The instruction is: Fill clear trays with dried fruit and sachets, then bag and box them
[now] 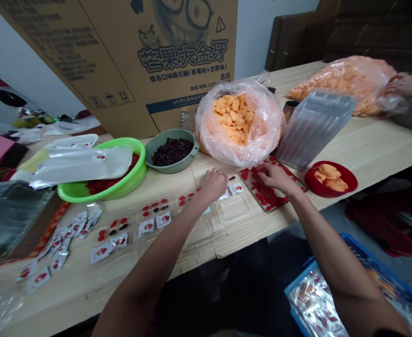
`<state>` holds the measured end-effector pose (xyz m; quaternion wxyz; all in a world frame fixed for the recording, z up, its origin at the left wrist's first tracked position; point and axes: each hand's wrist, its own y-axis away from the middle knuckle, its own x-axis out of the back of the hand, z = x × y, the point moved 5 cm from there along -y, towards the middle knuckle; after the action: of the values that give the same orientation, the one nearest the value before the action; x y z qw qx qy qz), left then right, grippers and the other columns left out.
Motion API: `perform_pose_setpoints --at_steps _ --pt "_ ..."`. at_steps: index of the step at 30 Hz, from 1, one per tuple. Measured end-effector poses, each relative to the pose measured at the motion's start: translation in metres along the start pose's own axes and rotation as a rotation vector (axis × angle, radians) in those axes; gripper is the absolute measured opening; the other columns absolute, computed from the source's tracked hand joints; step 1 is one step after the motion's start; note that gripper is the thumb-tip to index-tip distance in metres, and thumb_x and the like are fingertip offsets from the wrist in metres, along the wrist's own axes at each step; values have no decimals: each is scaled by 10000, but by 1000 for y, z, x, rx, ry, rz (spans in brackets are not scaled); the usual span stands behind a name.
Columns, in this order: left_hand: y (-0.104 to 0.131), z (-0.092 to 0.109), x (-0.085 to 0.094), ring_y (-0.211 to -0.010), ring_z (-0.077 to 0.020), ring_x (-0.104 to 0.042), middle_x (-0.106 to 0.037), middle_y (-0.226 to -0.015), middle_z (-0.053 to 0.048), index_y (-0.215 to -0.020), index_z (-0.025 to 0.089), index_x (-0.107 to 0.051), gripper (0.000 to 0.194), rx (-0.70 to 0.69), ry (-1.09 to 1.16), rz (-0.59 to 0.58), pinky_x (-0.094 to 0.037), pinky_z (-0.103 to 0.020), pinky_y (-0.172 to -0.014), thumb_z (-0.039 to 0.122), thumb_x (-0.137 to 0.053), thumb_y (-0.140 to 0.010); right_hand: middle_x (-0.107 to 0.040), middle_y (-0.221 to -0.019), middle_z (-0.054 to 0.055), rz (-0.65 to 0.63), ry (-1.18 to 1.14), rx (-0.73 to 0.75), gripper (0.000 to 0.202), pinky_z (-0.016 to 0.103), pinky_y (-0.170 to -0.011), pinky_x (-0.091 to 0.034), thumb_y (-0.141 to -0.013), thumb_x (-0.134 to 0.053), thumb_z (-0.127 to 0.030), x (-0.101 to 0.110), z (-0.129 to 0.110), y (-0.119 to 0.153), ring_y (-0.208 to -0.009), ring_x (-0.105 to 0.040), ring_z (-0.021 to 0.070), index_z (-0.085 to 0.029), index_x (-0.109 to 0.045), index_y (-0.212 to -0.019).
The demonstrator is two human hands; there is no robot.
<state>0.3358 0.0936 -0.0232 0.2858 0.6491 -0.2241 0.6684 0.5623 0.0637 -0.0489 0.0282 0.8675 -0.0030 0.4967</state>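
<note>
My left hand (214, 184) is over the row of clear plastic trays, its fingers curled together; whatever they hold is hidden. A dark candy piece (231, 178) and a small printed sachet (236, 188) lie just right of it. My right hand (275, 178) reaches down onto a flat tray of red candies (267, 194), fingertips bent together among them; I cannot make out what is pinched. Nearer trays to the left hold red candies (155, 204), dark pieces and sachets (163, 219). One clear tray (235, 208) between my forearms shows bare plastic.
Behind stand a green basin (140, 175), a grey-green bowl of dark pieces (172, 169), a bag of orange candies (206, 135) and upright clear trays (314, 126). A red bowl (349, 180) sits right. Loose sachets (65, 236) lie left. Another person's hand (402, 85) touches a far bag.
</note>
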Motion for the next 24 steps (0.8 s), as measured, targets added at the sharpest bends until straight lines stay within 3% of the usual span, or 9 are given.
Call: perform_pose_setpoints --at_steps 3,6,10,12,15,17,19,22,24 --pt "5 1 -4 -1063 -292 -595 -701 -1055 -150 -943 153 -767 332 14 40 -42 -444 -443 -936 150 -436 -972 -693 -830 47 -22 -194 127 197 253 -656 -398 -935 -509 -265 -3 -16 10 -739 -600 175 -149 -668 -947" --pt "7 -3 -3 -1040 -274 -623 -720 -1019 -121 -912 173 -764 263 76 233 25 -462 -417 -942 142 -504 -943 -672 -801 27 -16 -284 301 184 252 -666 -399 -941 -517 -289 -17 -50 12 -720 -573 163 -162 -645 -902" --pt "5 -17 -3 -775 -170 -666 -729 -870 -62 -1080 155 -703 204 324 1078 165 -521 -290 -743 199 -539 -966 -684 -836 61 103 -214 357 161 279 -698 -405 -940 -511 -218 -37 -90 3 -742 -588 181 -146 -655 -924" --pt "5 -20 -8 -653 -131 -645 -713 -789 -40 -1140 122 -658 230 449 1501 144 -524 -258 -681 172 -620 -920 -699 -896 93 140 -176 409 167 297 -753 -426 -936 -497 -174 -40 -103 1 -809 -614 204 -134 -658 -952" --pt "6 -23 -11 -646 -118 -656 -722 -782 -59 -1053 84 -680 282 470 1813 54 -540 -250 -700 66 -734 -776 -714 -1045 113 89 -240 521 221 312 -851 -457 -939 -502 -163 -39 -112 -1 -933 -637 220 -129 -649 -1100" --pt "6 -29 -12 -651 -118 -657 -729 -798 -76 -977 77 -709 250 438 1869 22 -537 -248 -695 55 -754 -731 -713 -1109 97 9 -315 552 272 301 -877 -468 -941 -515 -172 -36 -109 -3 -972 -638 210 -139 -626 -1187" --pt "5 -38 -16 -649 -115 -650 -728 -801 -71 -921 85 -726 210 443 1854 60 -537 -254 -700 72 -758 -714 -716 -1042 73 -63 -319 509 246 275 -826 -472 -945 -512 -177 -37 -101 -9 -910 -634 194 -137 -628 -1158" --pt "3 -53 -24 -670 -121 -647 -720 -771 -45 -845 103 -733 139 501 1634 156 -531 -255 -720 94 -743 -706 -703 -914 65 -89 -137 358 184 253 -741 -439 -927 -506 -135 -44 -87 -23 -802 -609 182 -128 -653 -1036" --pt "1 -58 -27 -653 -120 -621 -706 -725 -23 -821 110 -742 137 520 1481 174 -499 -240 -684 81 -738 -687 -707 -944 82 -88 4 321 179 249 -734 -421 -912 -532 -122 -51 -85 -30 -815 -609 187 -132 -668 -1028"
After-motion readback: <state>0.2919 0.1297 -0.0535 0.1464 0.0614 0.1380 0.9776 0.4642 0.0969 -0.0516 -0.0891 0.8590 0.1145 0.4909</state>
